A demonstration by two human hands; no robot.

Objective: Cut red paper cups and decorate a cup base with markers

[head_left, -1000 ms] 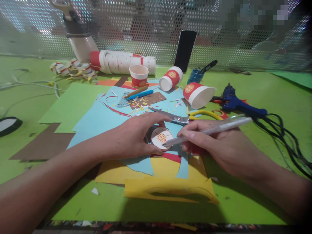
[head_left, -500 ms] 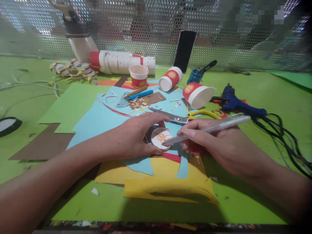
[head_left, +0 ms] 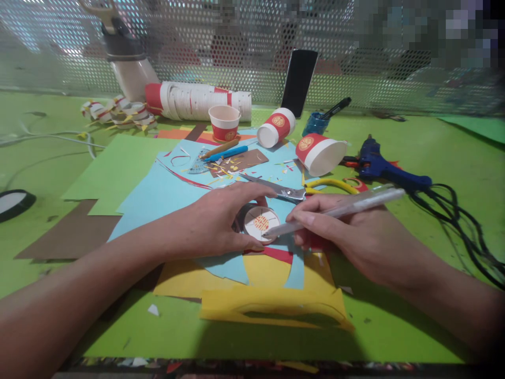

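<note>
My left hand (head_left: pixel 226 221) curves around a small white paper disc (head_left: pixel 272 218), its thumb at the near edge and its fingers at the far side. The disc has an orange pattern in its middle and short dark lines running outward. My right hand (head_left: pixel 331 223) grips a clear-barrelled pen (head_left: pixel 359 202), whose tip rests on or just over the disc's lower part. Beyond both hands lie scissors (head_left: pixel 290 193) with yellow handles, partly behind my right hand. Light blue paper (head_left: pixel 145 205) spreads beneath the disc, with yellow paper (head_left: pixel 268 305) nearer me.
Red-and-white paper cups (head_left: pixel 224 125) stand or lie farther back, near a phone (head_left: pixel 300 81) propped against the perforated screen. A blue glue gun (head_left: pixel 384 168) with black cable lies at right. Blue and brown pens (head_left: pixel 226 153) lie among scraps. A stack of cups (head_left: pixel 197 100) lies behind.
The pen tip has shifted very slightly downward on the disc, with my right hand nearly still. My left hand and the disc have not moved.
</note>
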